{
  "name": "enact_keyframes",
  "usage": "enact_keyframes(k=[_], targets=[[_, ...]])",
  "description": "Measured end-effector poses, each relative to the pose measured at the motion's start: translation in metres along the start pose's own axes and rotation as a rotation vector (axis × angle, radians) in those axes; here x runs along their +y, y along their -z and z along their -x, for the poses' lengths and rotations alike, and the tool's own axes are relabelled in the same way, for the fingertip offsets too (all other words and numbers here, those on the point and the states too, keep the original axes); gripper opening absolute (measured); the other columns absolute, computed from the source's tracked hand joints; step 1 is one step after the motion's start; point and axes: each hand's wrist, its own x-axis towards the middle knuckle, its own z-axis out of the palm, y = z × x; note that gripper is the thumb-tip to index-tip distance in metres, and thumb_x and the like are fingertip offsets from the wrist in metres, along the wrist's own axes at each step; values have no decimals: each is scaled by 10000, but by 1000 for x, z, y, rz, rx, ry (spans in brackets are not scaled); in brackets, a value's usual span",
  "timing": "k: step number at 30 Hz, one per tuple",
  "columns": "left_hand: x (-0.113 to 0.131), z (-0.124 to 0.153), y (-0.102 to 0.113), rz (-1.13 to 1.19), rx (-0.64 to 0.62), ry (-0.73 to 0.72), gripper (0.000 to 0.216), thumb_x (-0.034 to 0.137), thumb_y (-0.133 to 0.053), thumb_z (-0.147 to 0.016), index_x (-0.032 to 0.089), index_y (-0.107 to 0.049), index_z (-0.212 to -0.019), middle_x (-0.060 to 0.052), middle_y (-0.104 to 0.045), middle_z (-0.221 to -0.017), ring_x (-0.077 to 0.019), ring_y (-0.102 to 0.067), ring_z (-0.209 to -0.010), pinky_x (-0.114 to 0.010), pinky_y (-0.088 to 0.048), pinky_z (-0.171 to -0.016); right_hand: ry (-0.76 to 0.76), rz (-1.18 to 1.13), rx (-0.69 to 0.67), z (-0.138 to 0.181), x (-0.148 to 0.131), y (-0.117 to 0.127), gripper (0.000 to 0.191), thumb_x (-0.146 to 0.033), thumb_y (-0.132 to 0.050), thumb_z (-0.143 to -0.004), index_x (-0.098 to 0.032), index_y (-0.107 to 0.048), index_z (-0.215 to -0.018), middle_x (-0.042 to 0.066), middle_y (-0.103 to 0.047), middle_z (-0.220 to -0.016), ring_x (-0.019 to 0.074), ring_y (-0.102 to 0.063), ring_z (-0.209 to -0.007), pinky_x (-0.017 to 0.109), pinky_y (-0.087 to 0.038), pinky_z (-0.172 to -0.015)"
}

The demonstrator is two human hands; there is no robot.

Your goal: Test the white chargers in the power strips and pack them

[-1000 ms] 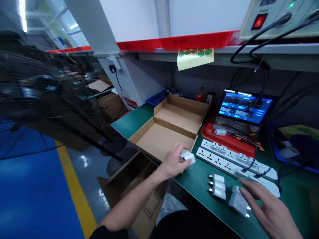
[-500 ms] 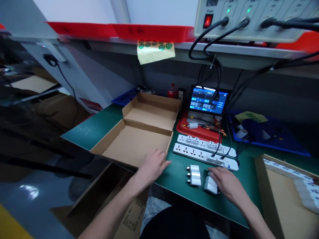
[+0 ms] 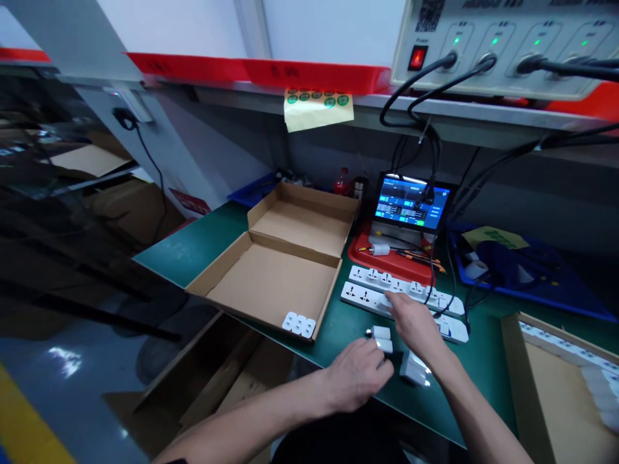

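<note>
My left hand (image 3: 358, 375) lies curled over small white chargers (image 3: 382, 339) on the green mat, its fingers closed around one of them. My right hand (image 3: 411, 322) reaches across to the near white power strip (image 3: 360, 297), its fingertips pressing a white charger at a socket. Two more white chargers (image 3: 414, 372) lie just right of my left hand. An open cardboard box (image 3: 271, 283) sits to the left, with three white chargers (image 3: 298, 325) lined up in its near right corner.
A second power strip (image 3: 387, 280), a red tray (image 3: 401, 261) and a lit screen (image 3: 411, 203) stand behind. Black cables run up to a tester unit (image 3: 507, 38). Another box (image 3: 556, 380) holds chargers at right. Open cartons (image 3: 217, 386) stand on the floor below the table edge.
Three chargers now lie in the open box. My left hand moved right from the box to the loose chargers; my right hand moved up from the loose pair to the power strip.
</note>
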Motion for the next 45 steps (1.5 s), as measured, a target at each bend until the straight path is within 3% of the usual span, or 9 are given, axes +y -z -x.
enact_keyframes(k=[4, 7, 12, 16, 23, 29, 32, 38, 45], targets=[[-31, 2, 21, 232, 98, 282, 342, 265, -644, -1049, 171, -595, -1374, -102, -718, -1124, -265, -666, -1002, -386, -580, -854, -22, 95, -107, -19, -8, -3, 400, -74, -500, -1055, -193, -636, -1412, 138, -754, -1303, 274, -768, -1050, 308, -482, -800], [-66, -6, 39, 275, 118, 414, 308, 257, -608, -1075, 176, -632, -1372, -114, -714, -1177, -272, -701, -1055, -399, -600, -923, -33, 116, -140, -25, -8, -7, 370, -69, -516, -1048, -184, -640, -1377, 136, -761, -1269, 271, -767, -1057, 300, -459, -779], [-107, -39, 50, 205, -35, 515, 233, 238, -603, -1070, 177, -699, -1274, -129, -733, -1227, -297, -727, -1130, -410, -595, -991, -26, 136, -145, -22, -12, -1, 355, -108, -547, -1057, -186, -641, -1390, 130, -780, -1233, 277, -779, -1017, 307, -478, -769], [-119, -59, 41, 111, -171, 514, 208, 201, -593, -1046, 177, -721, -1207, -146, -747, -1229, -309, -744, -1141, -414, -595, -997, -13, 99, 1, 3, -4, 10, 401, -219, -533, -1098, -216, -595, -1494, 135, -762, -1322, 271, -785, -982, 320, -515, -762], [-123, -61, 32, 84, -231, 467, 137, 175, -655, -1001, 177, -765, -1083, -145, -775, -1169, -303, -761, -1050, -398, -596, -948, -98, 33, 133, 58, 67, 27, 293, -368, -499, -1099, -252, -756, -1020, 78, -813, -1016, 268, -758, -885, 329, -473, -702], [-102, -92, 36, 68, -71, 345, 275, 364, -800, -969, 155, -799, -1147, -156, -759, -1147, -351, -699, -1147, -453, -570, -1013, -264, -128, 71, 58, 108, 25, 271, -433, -558, -1009, -255, -748, -934, 78, -802, -922, 282, -731, -832, 342, -425, -666], [-75, -123, 24, 160, -14, 296, 299, 374, -749, -1014, 173, -782, -1233, -125, -769, -1148, -316, -709, -1142, -423, -568, -1025, -238, -352, 107, 49, 112, 14, 261, -465, -592, -938, -251, -742, -942, 53, -780, -848, 270, -717, -797, 354, -472, -716], [-46, -168, 0, 279, -102, 361, 155, 319, -742, -1003, 174, -793, -988, -119, -795, -1091, -304, -741, -1071, -375, -577, -944, -221, -454, 240, 49, 116, 0, 325, -519, -568, -949, -242, -737, -974, 50, -779, -824, 278, -728, -766, 365, -496, -714], [-74, -133, 20, 509, 183, 422, 133, 233, -690, -1003, 179, -801, -953, -78, -812, -1001, -234, -734, -962, -316, -543, -902, -150, -531, 242, 37, 86, 13, 319, -515, -613, -971, -234, -766, -972, 66, -805, -869, 277, -727, -791, 364, -516, -739]])
